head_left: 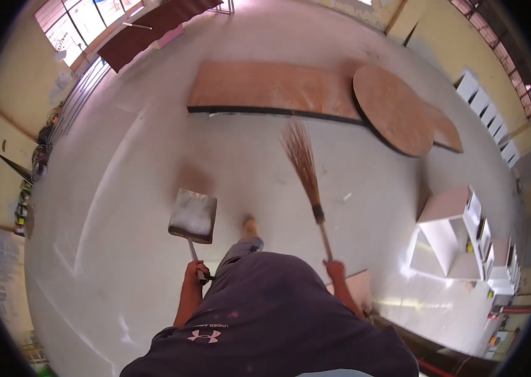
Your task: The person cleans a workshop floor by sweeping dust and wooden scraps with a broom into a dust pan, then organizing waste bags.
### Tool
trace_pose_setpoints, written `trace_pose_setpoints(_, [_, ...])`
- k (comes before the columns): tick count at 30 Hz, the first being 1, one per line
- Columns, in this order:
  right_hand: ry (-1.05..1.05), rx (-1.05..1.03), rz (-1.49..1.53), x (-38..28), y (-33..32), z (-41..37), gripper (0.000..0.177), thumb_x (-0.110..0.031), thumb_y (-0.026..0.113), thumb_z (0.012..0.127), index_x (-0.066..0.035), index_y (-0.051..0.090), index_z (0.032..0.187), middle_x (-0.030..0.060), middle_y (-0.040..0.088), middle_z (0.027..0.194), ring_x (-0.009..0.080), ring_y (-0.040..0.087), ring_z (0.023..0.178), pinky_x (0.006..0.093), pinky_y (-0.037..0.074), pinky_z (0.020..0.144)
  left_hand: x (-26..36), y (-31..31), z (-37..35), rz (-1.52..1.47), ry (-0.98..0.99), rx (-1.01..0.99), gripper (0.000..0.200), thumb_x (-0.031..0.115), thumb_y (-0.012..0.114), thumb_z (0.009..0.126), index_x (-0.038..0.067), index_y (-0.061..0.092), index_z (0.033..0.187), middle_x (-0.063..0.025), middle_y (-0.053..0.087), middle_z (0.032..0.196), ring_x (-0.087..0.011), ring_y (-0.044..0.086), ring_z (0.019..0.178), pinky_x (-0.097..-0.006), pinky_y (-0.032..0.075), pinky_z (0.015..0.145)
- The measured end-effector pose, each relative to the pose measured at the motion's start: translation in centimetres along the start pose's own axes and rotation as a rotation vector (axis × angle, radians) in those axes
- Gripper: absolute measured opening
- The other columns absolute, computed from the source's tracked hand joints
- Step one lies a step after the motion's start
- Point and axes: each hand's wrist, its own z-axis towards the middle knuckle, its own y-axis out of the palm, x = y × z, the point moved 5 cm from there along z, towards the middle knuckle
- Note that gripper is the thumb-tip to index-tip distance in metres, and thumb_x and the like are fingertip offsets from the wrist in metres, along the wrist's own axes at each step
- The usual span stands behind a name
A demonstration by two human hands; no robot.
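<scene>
My left hand (pixel 197 271) is closed around the handle of a dustpan (pixel 194 215), which I carry out in front of me on the left. Its pan has a pale, whitish inside and a dark brown edge nearest me; whether anything lies in it I cannot make out. In my right hand (pixel 335 270) is the stick of a broom (pixel 311 188). The broom's thin brown bristles point forward and fan out toward the far end. One of my feet (pixel 250 227) shows between the two tools, on the grey floor (pixel 133 207).
A long brown board (pixel 265 88) lies ahead, with a round tabletop (pixel 394 110) overlapping its right end. White shelf units (pixel 448 220) stand to the right. Cables and tools (pixel 42 151) line the left wall. A dark red table (pixel 152 31) is at the back left.
</scene>
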Motion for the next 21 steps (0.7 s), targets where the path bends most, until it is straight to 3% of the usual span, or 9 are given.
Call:
trace_pose_setpoints(4, [0.046, -0.083, 0.181, -5.0, -5.9, -0.4, 0.042, -0.042, 0.052, 0.081, -0.002, 0.065, 0.084, 0.0202, 0.063, 0.081, 0.0385, 0.061, 0.078, 0.0463, 0.048, 0.069, 3.8, 11.9, 0.5, -0.077, -0.08, -0.095, 0.036, 0.013, 0.041, 0.084, 0.019, 0.025, 0.052, 0.0069, 0.026, 0.038, -0.0068, 0.028, 0.031, -0.0213, 0.032, 0.033])
trace_pose_setpoints(10, [0.21, -0.001, 0.345, -3.3, 5.6, 11.5, 0.037, -0.038, 0.053, 0.081, -0.003, 0.064, 0.075, 0.0196, 0.063, 0.075, 0.0381, 0.062, 0.076, 0.0457, 0.048, 0.067, 11.0, 27.6, 2.1, -0.014, -0.17, -0.077, 0.041, 0.015, 0.042, 0.083, 0.019, 0.022, 0.047, 0.0055, 0.024, 0.038, -0.0089, 0.027, 0.034, -0.0234, 0.031, 0.035])
trace_pose_setpoints(12, [0.306, -0.071, 0.321, -6.5, 0.6, 15.7, 0.036, -0.037, 0.052, 0.081, -0.004, 0.064, 0.075, 0.0194, 0.063, 0.077, 0.0374, 0.062, 0.077, 0.0457, 0.047, 0.068, 14.1, 32.6, 4.6, 0.001, -0.183, -0.055, 0.041, 0.015, 0.043, 0.083, 0.019, 0.023, 0.047, 0.0056, 0.024, 0.039, -0.0089, 0.028, 0.035, -0.024, 0.03, 0.036])
trace_pose_setpoints(15, [0.042, 0.05, 0.15, -14.5, -13.8, 24.9, 0.04, -0.04, 0.047, 0.087, -0.005, 0.064, 0.076, 0.0165, 0.062, 0.074, 0.0335, 0.061, 0.076, 0.0443, 0.047, 0.069, 17.8, 39.3, 6.5, 0.231, -0.035, -0.114, 0.039, 0.015, 0.043, 0.083, 0.018, 0.025, 0.048, 0.0059, 0.024, 0.04, -0.0089, 0.028, 0.037, -0.0241, 0.029, 0.038])
trace_pose_setpoints(16, [0.112, 0.003, 0.121, -16.4, -17.1, 29.5, 0.047, -0.047, 0.045, 0.087, -0.006, 0.064, 0.072, 0.0158, 0.06, 0.069, 0.0336, 0.061, 0.072, 0.0451, 0.047, 0.066, 18.8, 43.2, 5.5, 0.191, -0.046, -0.084, 0.039, 0.016, 0.043, 0.083, 0.018, 0.025, 0.048, 0.0059, 0.025, 0.04, -0.0088, 0.029, 0.037, -0.0239, 0.029, 0.038])
trace_pose_setpoints(17, [-0.113, 0.121, 0.054, -16.9, -16.0, 35.4, 0.048, -0.047, 0.042, 0.088, -0.007, 0.064, 0.072, 0.0154, 0.06, 0.068, 0.033, 0.062, 0.069, 0.0457, 0.048, 0.062, 20.0, 47.6, 4.8, 0.161, -0.059, -0.064, 0.039, 0.017, 0.044, 0.082, 0.018, 0.025, 0.048, 0.0059, 0.025, 0.04, -0.0088, 0.029, 0.038, -0.0238, 0.029, 0.039])
trace_pose_setpoints(19, [0.161, 0.102, 0.333, -19.3, -23.8, 44.4, 0.045, -0.049, 0.052, 0.081, -0.006, 0.066, 0.075, 0.0201, 0.062, 0.072, 0.0372, 0.061, 0.074, 0.048, 0.047, 0.068, 22.3, 52.3, 4.5, 0.136, -0.064, -0.029, 0.039, 0.018, 0.044, 0.083, 0.019, 0.025, 0.048, 0.0059, 0.026, 0.041, -0.0089, 0.029, 0.038, -0.0239, 0.03, 0.039])
trace_pose_setpoints(20, [-0.172, 0.137, 0.11, -21.6, -26.5, 49.6, 0.05, -0.05, 0.054, 0.078, -0.001, 0.065, 0.076, 0.022, 0.062, 0.074, 0.0381, 0.061, 0.076, 0.0477, 0.047, 0.069, 23.2, 54.2, 4.5, 0.098, -0.089, -0.081, 0.039, 0.018, 0.044, 0.082, 0.019, 0.025, 0.048, 0.006, 0.026, 0.041, -0.0088, 0.029, 0.038, -0.0238, 0.03, 0.04])
trace_pose_setpoints(21, [0.037, 0.113, 0.301, -23.0, -31.5, 53.1, 0.055, -0.052, 0.055, 0.075, 0.002, 0.064, 0.076, 0.0233, 0.063, 0.078, 0.0389, 0.061, 0.078, 0.0467, 0.047, 0.071, 23.6, 56.5, 5.0, 0.054, -0.114, -0.135, 0.039, 0.018, 0.044, 0.082, 0.019, 0.026, 0.048, 0.0061, 0.026, 0.041, -0.0086, 0.029, 0.038, -0.0238, 0.03, 0.04])
